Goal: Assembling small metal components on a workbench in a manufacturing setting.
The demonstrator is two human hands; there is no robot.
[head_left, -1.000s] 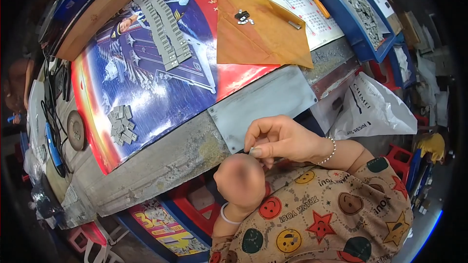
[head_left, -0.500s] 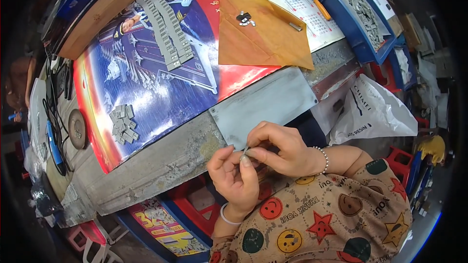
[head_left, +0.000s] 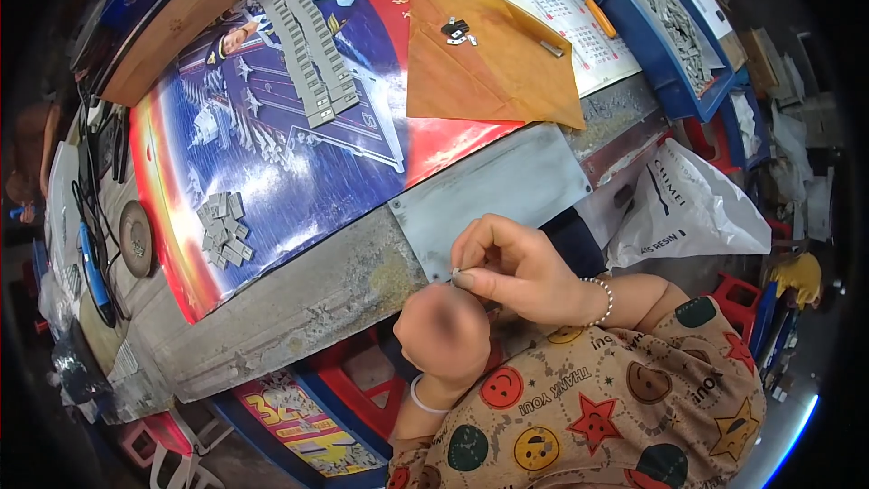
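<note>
Over the near edge of a pale grey metal plate (head_left: 507, 183), my right hand (head_left: 525, 276) pinches a small silvery piece (head_left: 456, 273) between thumb and forefinger. Its exact kind is too small to make out. Just below and to the left is my left hand (head_left: 442, 333), close by the piece; its fingers are blurred and I cannot see what they hold, if anything. A heap of small grey rectangular pieces (head_left: 224, 231) lies on the poster to the left. Two long rows of similar grey pieces (head_left: 308, 54) stretch farther back.
Brown paper (head_left: 489, 81) bears small black and white pieces (head_left: 458, 33). A blue tray (head_left: 701, 107) of grey parts stands far right, near an orange-handled tool (head_left: 599, 18). At left are a round dish (head_left: 126, 226) and a blue corded tool (head_left: 93, 263); a white plastic bag (head_left: 697, 208) lies right.
My left hand has turned from fingers visible at the small piece to a rounded, blurred shape slightly lower. My right hand keeps its pinch, the fingers having shifted a little.
</note>
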